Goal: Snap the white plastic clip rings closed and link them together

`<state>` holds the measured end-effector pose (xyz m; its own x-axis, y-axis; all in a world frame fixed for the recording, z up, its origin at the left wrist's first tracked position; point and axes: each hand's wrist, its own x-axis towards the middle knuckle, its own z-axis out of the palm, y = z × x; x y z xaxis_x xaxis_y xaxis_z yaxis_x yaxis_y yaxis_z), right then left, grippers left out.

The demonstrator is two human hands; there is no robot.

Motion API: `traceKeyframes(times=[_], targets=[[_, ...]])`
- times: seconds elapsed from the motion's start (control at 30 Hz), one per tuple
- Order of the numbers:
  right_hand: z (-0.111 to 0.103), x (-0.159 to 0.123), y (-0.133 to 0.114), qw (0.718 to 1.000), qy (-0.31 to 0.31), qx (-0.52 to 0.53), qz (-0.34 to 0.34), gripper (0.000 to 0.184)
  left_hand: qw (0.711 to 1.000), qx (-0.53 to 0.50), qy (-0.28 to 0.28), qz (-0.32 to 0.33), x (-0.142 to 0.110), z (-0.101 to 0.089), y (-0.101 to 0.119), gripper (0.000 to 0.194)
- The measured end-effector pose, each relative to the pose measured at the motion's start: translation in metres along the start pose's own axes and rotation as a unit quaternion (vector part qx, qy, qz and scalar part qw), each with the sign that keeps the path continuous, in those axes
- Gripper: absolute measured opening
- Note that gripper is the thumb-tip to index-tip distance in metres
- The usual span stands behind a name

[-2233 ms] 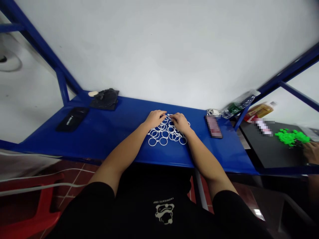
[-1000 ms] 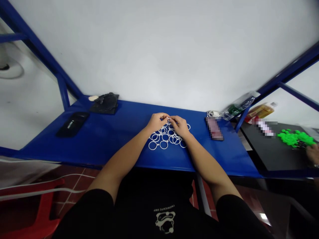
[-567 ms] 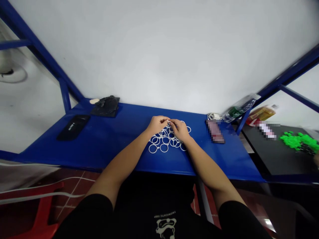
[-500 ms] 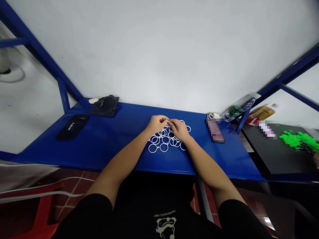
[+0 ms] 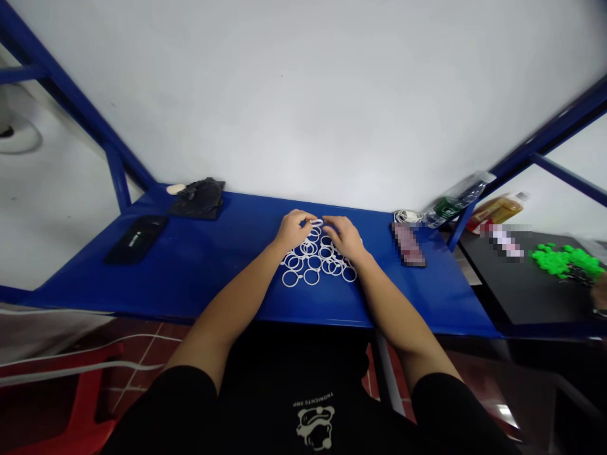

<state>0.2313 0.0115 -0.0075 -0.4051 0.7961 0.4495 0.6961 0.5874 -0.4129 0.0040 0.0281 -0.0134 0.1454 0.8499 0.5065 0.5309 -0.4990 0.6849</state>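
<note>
Several white plastic rings (image 5: 315, 260) lie in a flat cluster on the blue table (image 5: 213, 265), in the middle of the head view. My left hand (image 5: 291, 229) and my right hand (image 5: 345, 235) rest at the far side of the cluster, fingers curled. Their fingertips meet on one white ring (image 5: 317, 223) held between them just above the pile. Both forearms reach in from the near edge.
A black phone (image 5: 136, 238) and a dark crumpled cloth (image 5: 202, 194) lie at the left. A blurred phone (image 5: 406, 243), coiled white cable (image 5: 406, 216) and bottles (image 5: 453, 201) are at the right. Green pieces (image 5: 562, 260) sit on a black table, beside another person's hand (image 5: 598, 294).
My hands went from lying flat on the rings to pinching one ring between them; now they sit slightly lower, nearer the pile. The view shifted a little.
</note>
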Motion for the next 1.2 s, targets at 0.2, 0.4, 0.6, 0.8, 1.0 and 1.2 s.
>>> traceKeyframes(times=[0.2,0.4,0.6,0.8,1.0,1.2], targets=[[-0.037,-0.005,0.054,0.989,-0.049,-0.081,0.114,0.037,0.992,0.064,0.059,-0.096,0.008,-0.008,-0.031,0.022],[-0.052,-0.011,0.075,0.981,-0.136,-0.062,0.124,0.041,0.991,-0.026,0.039,-0.122,0.009,0.000,-0.043,0.039],[-0.040,-0.011,0.075,0.981,-0.147,-0.056,0.116,0.026,0.996,-0.024,-0.017,-0.084,0.005,0.005,-0.037,0.029],[-0.024,-0.009,0.066,0.990,-0.112,-0.023,0.083,0.008,0.997,-0.012,-0.057,-0.046,0.002,0.005,-0.028,0.024],[-0.015,-0.006,0.052,0.995,-0.067,0.013,0.071,0.004,0.993,0.027,-0.103,0.046,-0.005,0.004,-0.008,0.024],[-0.016,-0.004,0.027,0.997,-0.034,0.071,-0.004,0.007,0.987,0.037,-0.097,0.121,-0.010,0.009,0.005,0.033]])
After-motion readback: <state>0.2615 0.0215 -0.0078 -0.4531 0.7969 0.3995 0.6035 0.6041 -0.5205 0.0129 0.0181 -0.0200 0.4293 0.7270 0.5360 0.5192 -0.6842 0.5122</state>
